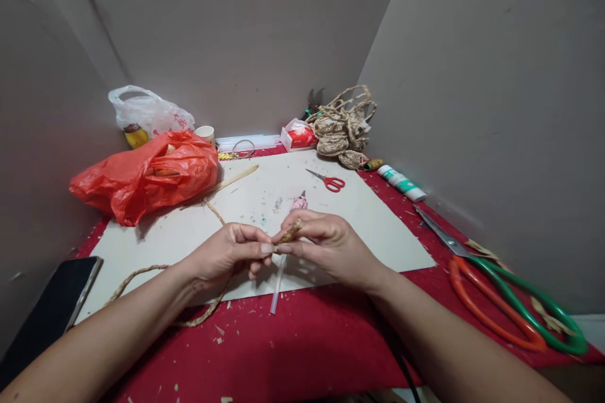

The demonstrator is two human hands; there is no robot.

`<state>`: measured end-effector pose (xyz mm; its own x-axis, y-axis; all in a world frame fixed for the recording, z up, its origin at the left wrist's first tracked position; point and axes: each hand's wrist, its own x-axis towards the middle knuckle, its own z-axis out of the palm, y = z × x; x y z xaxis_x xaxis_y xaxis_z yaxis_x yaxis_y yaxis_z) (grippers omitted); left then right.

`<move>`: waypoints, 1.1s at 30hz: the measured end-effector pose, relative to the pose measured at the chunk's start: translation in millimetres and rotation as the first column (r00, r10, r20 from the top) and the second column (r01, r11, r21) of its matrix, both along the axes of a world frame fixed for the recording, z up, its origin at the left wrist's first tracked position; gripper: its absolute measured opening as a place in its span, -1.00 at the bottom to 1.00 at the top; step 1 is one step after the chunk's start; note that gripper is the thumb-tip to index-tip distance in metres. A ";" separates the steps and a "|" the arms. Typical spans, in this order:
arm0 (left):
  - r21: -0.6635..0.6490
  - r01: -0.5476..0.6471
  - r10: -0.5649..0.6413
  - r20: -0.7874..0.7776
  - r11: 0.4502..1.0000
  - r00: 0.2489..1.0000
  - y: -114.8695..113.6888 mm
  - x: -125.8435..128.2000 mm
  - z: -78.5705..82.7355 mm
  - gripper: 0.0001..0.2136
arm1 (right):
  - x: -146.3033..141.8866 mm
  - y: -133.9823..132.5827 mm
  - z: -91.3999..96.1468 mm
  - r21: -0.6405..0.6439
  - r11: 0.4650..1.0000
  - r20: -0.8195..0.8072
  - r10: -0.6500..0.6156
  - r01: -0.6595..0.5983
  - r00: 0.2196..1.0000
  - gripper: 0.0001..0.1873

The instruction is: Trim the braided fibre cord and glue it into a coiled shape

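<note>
Both hands meet over the near part of the white board (387,236): right hand (326,245) pinches a small twisted bit of straw rope (292,230), left hand (246,245) pinches right beside it, though I can't tell if it's got the rope's end. Looks like early days to me: only that small bit's worked up, while plenty of loose cord (137,269) lies around the left forearm.
</note>
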<state>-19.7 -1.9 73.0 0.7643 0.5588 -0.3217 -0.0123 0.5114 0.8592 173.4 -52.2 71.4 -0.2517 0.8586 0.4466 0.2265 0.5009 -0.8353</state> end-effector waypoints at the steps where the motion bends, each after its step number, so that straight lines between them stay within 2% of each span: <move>1: 0.002 0.001 -0.001 -0.020 1.000 1.000 1.5 -0.2 -0.8 -0.85 | 1.4 -0.4 -0.3 0.073 0.997 0.076 -0.011 0.005 0.997 -0.87; 4: 0.032 -0.006 0.009 -0.107 0.999 0.994 4.2 -0.1 -2.6 -0.86 | 4.9 -1.3 -2.4 0.265 0.964 0.278 -0.059 -0.018 0.959 -0.83; 7: 0.074 0.003 0.010 -0.177 0.997 0.984 5.1 0.5 -3.0 -0.85 | 6.9 -2.5 -3.8 0.366 0.929 0.410 -0.113 -0.050 0.905 -0.83; 10: 0.113 0.006 0.016 -0.191 0.994 0.982 5.2 1.1 -3.0 -0.87 | 6.8 -5.7 -2.9 0.359 0.930 0.542 -0.135 -0.083 0.829 -0.80; 14: 0.135 0.046 -0.024 -0.160 0.990 0.987 2.1 2.4 -1.3 -0.69 | 2.4 -12.3 -0.7 0.282 0.958 0.730 -0.175 -0.058 0.661 -0.76; 17: 0.165 0.043 -0.012 -0.184 0.985 0.983 -2.3 3.9 1.1 -0.64 | -2.4 -16.0 -0.8 0.309 0.950 0.814 -0.236 -0.052 0.531 -0.75; 19: 0.205 0.031 0.018 -0.235 0.978 0.972 -4.8 4.8 2.0 -0.70 | -4.9 -17.2 -1.4 0.346 0.936 0.830 -0.274 -0.063 0.486 -0.77; 25: 0.280 0.055 0.054 -0.365 0.958 0.929 -9.0 6.9 2.3 -0.82 | -8.5 -18.1 -1.5 0.342 0.938 0.846 -0.284 -0.053 0.451 -0.87; 29: 0.278 0.082 0.020 -0.344 0.957 0.939 -10.4 7.2 1.1 -0.88 | -6.3 -17.8 -2.1 0.355 0.935 0.843 -0.311 -0.020 0.438 -0.91; 31: 0.279 0.060 0.028 -0.301 0.958 0.953 -10.9 6.8 1.0 -0.88 | -2.3 -16.3 -3.9 0.369 0.929 0.824 -0.328 0.001 0.463 -0.92; 33: 0.277 0.000 0.070 -0.244 0.961 0.967 -11.3 6.3 2.6 -0.87 | 3.2 -13.9 -6.0 0.396 0.918 0.765 -0.342 0.019 0.545 -0.87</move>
